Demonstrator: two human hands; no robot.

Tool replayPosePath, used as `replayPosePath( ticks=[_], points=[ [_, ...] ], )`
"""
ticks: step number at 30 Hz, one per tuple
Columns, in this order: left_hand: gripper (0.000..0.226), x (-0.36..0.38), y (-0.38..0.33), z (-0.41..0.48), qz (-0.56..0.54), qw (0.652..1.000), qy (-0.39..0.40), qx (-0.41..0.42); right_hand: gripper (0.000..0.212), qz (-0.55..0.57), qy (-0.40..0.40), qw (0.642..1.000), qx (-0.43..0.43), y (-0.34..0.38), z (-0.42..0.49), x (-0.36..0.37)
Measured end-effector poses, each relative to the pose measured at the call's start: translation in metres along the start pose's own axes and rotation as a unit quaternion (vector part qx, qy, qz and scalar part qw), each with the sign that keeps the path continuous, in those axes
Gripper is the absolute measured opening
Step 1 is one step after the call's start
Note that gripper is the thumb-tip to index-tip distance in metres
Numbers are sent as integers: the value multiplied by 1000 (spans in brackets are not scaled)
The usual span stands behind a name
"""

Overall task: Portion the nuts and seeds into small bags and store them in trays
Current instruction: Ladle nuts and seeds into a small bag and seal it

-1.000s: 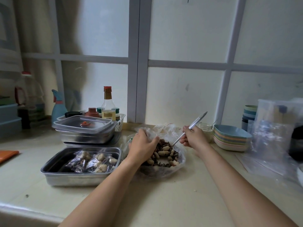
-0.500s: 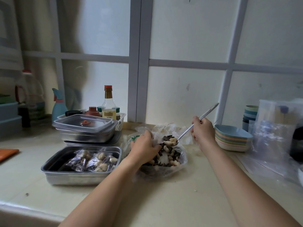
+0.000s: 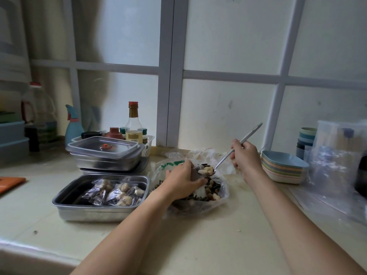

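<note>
- Sitting at the left, the open steel tray [image 3: 89, 214] holds filled small bags [image 3: 117, 192], with a lidded tray stack [image 3: 105, 161] behind it.
- The left hand [image 3: 181, 182] pinches a limp small bag [image 3: 195, 174] over the big nut bag [image 3: 218, 197]; it is likely best held at its mouth.
- The right hand [image 3: 247, 157] grips the spoon [image 3: 224, 158], heaped with loose nuts that could roll off.
- Stacked bowls [image 3: 282, 169] crowd the right side.

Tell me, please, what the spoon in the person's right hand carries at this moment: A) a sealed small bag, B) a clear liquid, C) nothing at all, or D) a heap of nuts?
D: the bowl of the spoon, held by the right hand beside the small bag that the left hand grips, is piled with pale nuts.
</note>
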State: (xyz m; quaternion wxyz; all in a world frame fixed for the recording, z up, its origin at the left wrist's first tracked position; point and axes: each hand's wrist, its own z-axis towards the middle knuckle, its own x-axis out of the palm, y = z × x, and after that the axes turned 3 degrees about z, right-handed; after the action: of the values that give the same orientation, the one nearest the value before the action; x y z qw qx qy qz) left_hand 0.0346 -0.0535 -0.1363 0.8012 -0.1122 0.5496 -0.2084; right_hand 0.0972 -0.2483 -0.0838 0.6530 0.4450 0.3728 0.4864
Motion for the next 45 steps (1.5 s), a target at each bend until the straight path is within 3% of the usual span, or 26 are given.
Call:
replayPosePath(
  ticks=[12, 15, 21, 25, 34, 45],
  points=[
    [51, 2, 2, 4, -58, 998, -25, -30, 32, -30, 4, 991, -131, 13, -11, 6],
    [50, 2, 2, 4, -66, 997, -41, -30, 30, -50, 11, 979, -197, 20, -16, 9],
    [48, 0, -4, 4, -102, 989, -97, -34, 21, -111, -6, 894, -433, 36, -31, 20],
    [44, -2, -8, 5, -153, 977, -139, -48, 19, -129, -37, 853, -505, 42, -35, 30],
    [48, 1, -10, 9, -161, 971, -164, -65, 30, -149, -72, 809, -564, 50, -36, 41],
    [53, 2, -5, 11, -193, 960, -184, -86, 25, -143, -100, 814, -554, 53, -32, 45]
  ],
)
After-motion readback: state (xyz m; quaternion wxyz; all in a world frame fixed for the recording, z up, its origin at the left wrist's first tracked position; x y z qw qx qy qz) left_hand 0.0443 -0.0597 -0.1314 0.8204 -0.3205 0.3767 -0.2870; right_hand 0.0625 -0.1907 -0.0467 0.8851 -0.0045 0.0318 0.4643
